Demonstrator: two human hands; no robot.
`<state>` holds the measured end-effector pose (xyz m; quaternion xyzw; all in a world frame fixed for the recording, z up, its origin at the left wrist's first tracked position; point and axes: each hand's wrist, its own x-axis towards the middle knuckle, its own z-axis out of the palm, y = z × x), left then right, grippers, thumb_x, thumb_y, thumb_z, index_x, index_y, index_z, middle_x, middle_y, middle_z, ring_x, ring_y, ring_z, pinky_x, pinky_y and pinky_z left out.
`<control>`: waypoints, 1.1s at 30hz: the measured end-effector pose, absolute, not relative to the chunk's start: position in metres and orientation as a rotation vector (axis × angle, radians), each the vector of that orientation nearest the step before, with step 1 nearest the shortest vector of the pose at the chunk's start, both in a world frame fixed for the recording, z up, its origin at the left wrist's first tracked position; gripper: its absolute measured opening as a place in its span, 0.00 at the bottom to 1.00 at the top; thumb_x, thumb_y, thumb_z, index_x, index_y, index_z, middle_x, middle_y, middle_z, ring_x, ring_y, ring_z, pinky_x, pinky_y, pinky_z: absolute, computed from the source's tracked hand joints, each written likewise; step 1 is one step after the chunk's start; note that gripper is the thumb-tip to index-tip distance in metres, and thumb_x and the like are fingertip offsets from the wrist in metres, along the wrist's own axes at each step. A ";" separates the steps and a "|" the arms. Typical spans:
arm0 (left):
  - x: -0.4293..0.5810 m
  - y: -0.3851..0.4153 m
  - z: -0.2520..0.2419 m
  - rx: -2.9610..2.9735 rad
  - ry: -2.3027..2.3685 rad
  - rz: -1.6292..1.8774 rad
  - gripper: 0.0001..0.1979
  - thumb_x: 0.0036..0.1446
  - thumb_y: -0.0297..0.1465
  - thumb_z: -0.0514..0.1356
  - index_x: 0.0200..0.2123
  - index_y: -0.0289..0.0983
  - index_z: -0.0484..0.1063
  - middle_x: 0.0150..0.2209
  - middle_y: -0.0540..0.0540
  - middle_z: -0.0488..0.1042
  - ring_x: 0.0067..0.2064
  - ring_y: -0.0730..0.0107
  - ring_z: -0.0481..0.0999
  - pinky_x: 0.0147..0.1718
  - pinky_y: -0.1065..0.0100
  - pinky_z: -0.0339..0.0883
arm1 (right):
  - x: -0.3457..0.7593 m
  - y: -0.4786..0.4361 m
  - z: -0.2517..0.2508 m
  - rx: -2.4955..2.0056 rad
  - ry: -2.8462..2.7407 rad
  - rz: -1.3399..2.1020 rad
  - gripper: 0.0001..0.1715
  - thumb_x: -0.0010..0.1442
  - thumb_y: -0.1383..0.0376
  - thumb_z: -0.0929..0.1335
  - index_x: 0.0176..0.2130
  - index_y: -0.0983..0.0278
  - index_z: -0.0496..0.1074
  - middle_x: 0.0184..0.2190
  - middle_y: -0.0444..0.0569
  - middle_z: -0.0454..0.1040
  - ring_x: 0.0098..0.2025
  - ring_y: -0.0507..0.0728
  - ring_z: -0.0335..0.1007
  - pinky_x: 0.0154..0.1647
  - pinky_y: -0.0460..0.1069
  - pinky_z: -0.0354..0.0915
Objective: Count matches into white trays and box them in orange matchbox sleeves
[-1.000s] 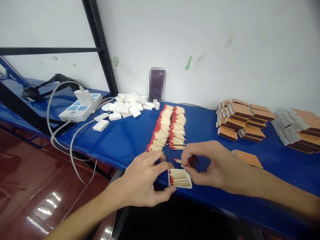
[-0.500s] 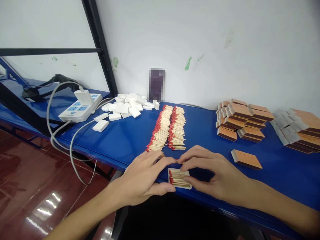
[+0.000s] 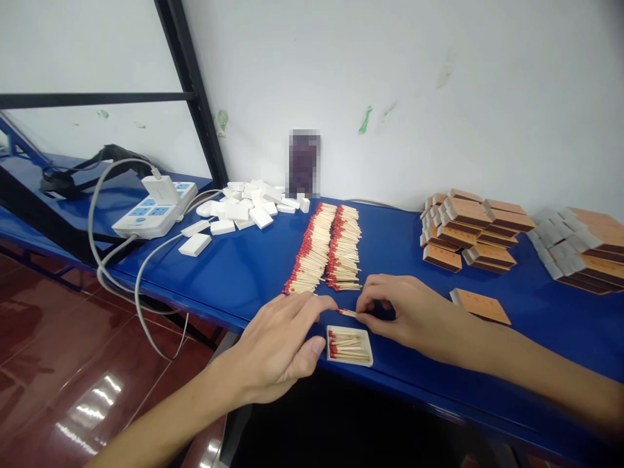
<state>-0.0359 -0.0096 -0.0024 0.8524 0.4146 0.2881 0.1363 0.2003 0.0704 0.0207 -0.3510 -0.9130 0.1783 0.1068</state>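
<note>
A white matchbox tray (image 3: 369, 356) sits at the table's front edge, partly filled with red-headed matches that point left. Just behind it, my right hand (image 3: 404, 309) pinches the plain ends of a few matches (image 3: 348, 312) between thumb and fingers; how many I cannot tell. My left hand (image 3: 283, 348) is at the tray's left with its fingers apart. Its index fingertip is close to the heads of the pinched matches; whether it touches them I cannot tell. Beyond the hands, loose matches lie in two long rows, a left row (image 3: 314, 250) and a right row (image 3: 345, 250).
White trays (image 3: 237, 212) are heaped at the back left, near a power strip (image 3: 158, 211) with cables. Orange matchboxes (image 3: 470, 218) are stacked at the right, with another stack (image 3: 595, 247) beyond. A single matchbox (image 3: 480, 305) lies near my right forearm.
My right hand has moved from over the tray to just behind it, where matches now show in its pinch. My left thumb has drawn back from the tray.
</note>
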 end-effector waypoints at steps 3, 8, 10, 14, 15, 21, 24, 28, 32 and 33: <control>-0.038 -0.011 -0.005 2.446 1.166 0.898 0.18 0.70 0.38 0.42 0.58 0.38 0.58 0.47 0.42 0.72 0.45 0.59 0.72 0.46 0.58 0.66 | 0.200 0.074 0.021 -1.073 -2.730 0.517 0.05 0.57 0.67 0.68 0.29 0.62 0.74 0.28 0.45 0.73 0.30 0.53 0.68 0.30 0.47 0.61; -0.041 -0.011 -0.009 2.371 1.144 0.981 0.19 0.67 0.36 0.45 0.59 0.38 0.58 0.43 0.42 0.71 0.41 0.61 0.71 0.44 0.58 0.66 | 0.202 0.081 0.023 -1.102 -2.759 0.503 0.04 0.52 0.69 0.67 0.27 0.62 0.72 0.26 0.43 0.73 0.27 0.52 0.66 0.28 0.47 0.60; -0.041 -0.010 -0.009 2.347 1.119 1.001 0.19 0.68 0.36 0.44 0.58 0.37 0.59 0.42 0.43 0.71 0.39 0.61 0.71 0.43 0.59 0.66 | 0.202 0.080 0.028 -1.103 -2.745 0.529 0.04 0.52 0.68 0.67 0.26 0.61 0.72 0.25 0.42 0.73 0.26 0.52 0.66 0.27 0.47 0.60; -0.043 -0.010 -0.010 2.322 1.079 1.009 0.20 0.66 0.36 0.44 0.58 0.37 0.60 0.41 0.43 0.72 0.39 0.61 0.70 0.42 0.58 0.66 | 0.199 0.069 0.040 -1.090 -2.667 0.542 0.03 0.51 0.67 0.68 0.27 0.61 0.73 0.25 0.42 0.73 0.26 0.51 0.66 0.25 0.45 0.59; -0.043 -0.010 -0.010 2.320 1.075 1.008 0.21 0.65 0.35 0.44 0.58 0.37 0.60 0.42 0.43 0.72 0.39 0.60 0.70 0.42 0.58 0.66 | 0.198 0.065 0.041 -1.076 -2.665 0.562 0.03 0.51 0.67 0.68 0.27 0.61 0.73 0.25 0.42 0.73 0.27 0.51 0.66 0.25 0.45 0.59; -0.041 -0.011 -0.007 2.399 1.071 0.965 0.28 0.50 0.32 0.50 0.57 0.38 0.62 0.43 0.43 0.72 0.43 0.56 0.72 0.45 0.54 0.67 | 0.184 0.043 0.034 -1.016 -2.700 0.697 0.05 0.48 0.72 0.68 0.26 0.62 0.72 0.25 0.42 0.72 0.26 0.50 0.66 0.27 0.46 0.60; -0.035 -0.012 -0.008 2.447 1.191 0.863 0.25 0.48 0.35 0.56 0.52 0.39 0.66 0.45 0.43 0.72 0.44 0.55 0.73 0.47 0.53 0.67 | 0.183 0.042 0.031 -1.003 -2.678 0.730 0.05 0.51 0.71 0.68 0.27 0.62 0.72 0.26 0.42 0.72 0.26 0.50 0.67 0.28 0.45 0.60; -0.029 -0.010 -0.012 2.549 1.194 0.824 0.24 0.53 0.39 0.63 0.52 0.41 0.67 0.47 0.44 0.73 0.47 0.56 0.73 0.49 0.56 0.66 | 0.189 0.044 0.033 -0.947 -2.665 0.786 0.04 0.57 0.68 0.68 0.29 0.62 0.72 0.26 0.41 0.72 0.27 0.49 0.66 0.28 0.45 0.60; -0.030 -0.006 -0.015 2.616 1.122 0.826 0.14 0.62 0.37 0.60 0.49 0.40 0.69 0.43 0.47 0.76 0.44 0.61 0.74 0.45 0.61 0.67 | 0.202 0.047 0.035 -1.011 -2.644 0.750 0.06 0.63 0.62 0.66 0.35 0.61 0.71 0.27 0.41 0.70 0.27 0.49 0.63 0.27 0.45 0.59; -0.030 -0.006 -0.015 2.632 1.109 0.835 0.12 0.63 0.37 0.60 0.48 0.39 0.70 0.42 0.47 0.76 0.43 0.62 0.74 0.44 0.61 0.67 | 0.205 0.047 0.035 -1.043 -2.645 0.758 0.06 0.64 0.61 0.66 0.36 0.61 0.71 0.27 0.41 0.70 0.26 0.50 0.62 0.26 0.45 0.58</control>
